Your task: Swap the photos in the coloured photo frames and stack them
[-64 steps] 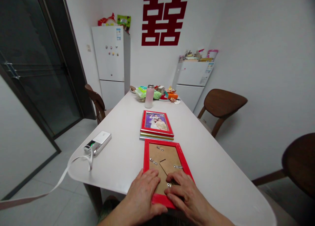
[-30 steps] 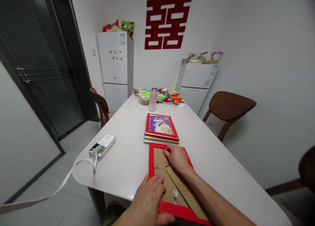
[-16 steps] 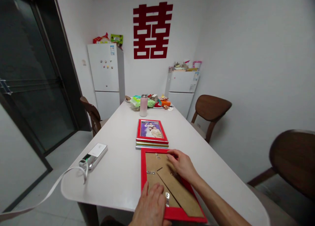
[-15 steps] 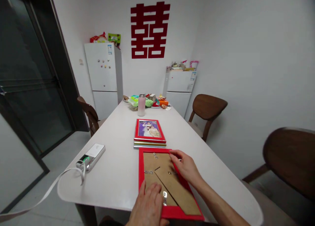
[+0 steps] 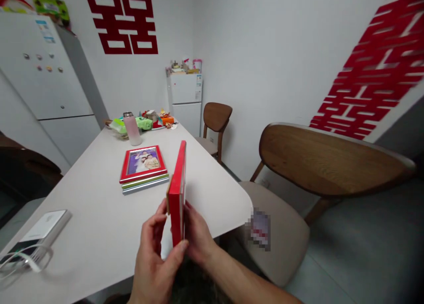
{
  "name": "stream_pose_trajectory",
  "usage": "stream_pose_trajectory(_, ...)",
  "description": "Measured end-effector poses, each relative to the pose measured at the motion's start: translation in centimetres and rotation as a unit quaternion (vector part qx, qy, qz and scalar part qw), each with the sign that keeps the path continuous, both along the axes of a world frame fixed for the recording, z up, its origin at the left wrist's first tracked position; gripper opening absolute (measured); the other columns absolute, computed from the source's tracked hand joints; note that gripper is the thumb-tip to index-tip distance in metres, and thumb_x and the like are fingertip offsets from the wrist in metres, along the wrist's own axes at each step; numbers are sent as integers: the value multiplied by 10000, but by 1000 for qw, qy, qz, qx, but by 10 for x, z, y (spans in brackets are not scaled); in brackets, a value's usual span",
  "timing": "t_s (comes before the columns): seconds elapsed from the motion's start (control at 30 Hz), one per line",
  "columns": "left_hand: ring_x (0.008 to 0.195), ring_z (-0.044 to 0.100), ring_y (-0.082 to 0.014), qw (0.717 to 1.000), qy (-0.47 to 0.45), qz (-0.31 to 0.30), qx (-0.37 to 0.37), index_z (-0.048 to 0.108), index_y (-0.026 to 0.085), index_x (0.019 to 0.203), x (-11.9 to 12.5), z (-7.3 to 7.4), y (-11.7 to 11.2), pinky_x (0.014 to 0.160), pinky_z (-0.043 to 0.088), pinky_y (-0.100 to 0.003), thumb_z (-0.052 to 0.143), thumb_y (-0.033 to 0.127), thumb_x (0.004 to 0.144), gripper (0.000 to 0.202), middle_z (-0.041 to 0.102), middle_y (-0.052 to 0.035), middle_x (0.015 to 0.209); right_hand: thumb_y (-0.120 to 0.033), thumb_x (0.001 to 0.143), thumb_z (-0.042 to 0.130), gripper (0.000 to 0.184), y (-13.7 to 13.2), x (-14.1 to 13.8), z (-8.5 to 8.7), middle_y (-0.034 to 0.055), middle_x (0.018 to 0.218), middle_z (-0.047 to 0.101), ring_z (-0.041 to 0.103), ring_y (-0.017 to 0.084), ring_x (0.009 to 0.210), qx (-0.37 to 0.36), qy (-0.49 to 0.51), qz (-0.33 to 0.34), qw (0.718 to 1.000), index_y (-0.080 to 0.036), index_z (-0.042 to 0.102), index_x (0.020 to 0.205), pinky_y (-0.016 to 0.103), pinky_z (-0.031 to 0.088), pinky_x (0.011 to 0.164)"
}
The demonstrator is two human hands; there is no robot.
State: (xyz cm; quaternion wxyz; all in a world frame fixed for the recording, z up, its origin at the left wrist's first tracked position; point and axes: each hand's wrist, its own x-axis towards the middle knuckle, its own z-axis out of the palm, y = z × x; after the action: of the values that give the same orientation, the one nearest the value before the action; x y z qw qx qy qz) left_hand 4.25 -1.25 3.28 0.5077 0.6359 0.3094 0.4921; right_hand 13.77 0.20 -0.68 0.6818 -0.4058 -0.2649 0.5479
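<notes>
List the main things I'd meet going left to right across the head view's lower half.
Cabled device → stack of framed pictures → held red frame → right hand → nearest right-side chair.

Room: you're in a home dining area
Table [image 5: 96, 215]: wooden chair [image 5: 318, 163] by its right corner
Refrigerator [image 5: 187, 88]: beyond the far edge

We see the thin, rectangular red picture frame [image 5: 179, 176] nearly edge-on, so we cannot make out its two faces. It hides some fingertips of the bare right hand [image 5: 199, 235], and the bottom edge cuts off the bare left hand [image 5: 154, 251] near the wrist. We lose part of the tall white refrigerator [image 5: 49, 90] past the left edge and the top of the dark-red cut-out character [image 5: 112, 26] above. The pixelated greyish patch [image 5: 260, 228] over the beige chair seat [image 5: 288, 246] we cannot identify.
</notes>
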Motion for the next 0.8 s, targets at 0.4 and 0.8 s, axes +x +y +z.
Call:
stream_pose_trajectory(0.4,996,516,-194,991,84,-91,-42,323,112,1162,60,-35,70,836,426,-302,493,250,708,505,485,-124,1171,-348,702,479,362,40,179,5,71,835,663,602,169,687,-139,-394,-111,902,-122,586,964,250,451,580)
stream_pose_trajectory(0.8,929,497,-258,972,229,4,52,556,129,987,81,-53,91,834,356,-364,541,101,613,376,593,-100,981,-303,689,479,352,80,218,-13,160,916,639,588,260,817,-205,-669,-126,703,-110,615,951,310,407,669)
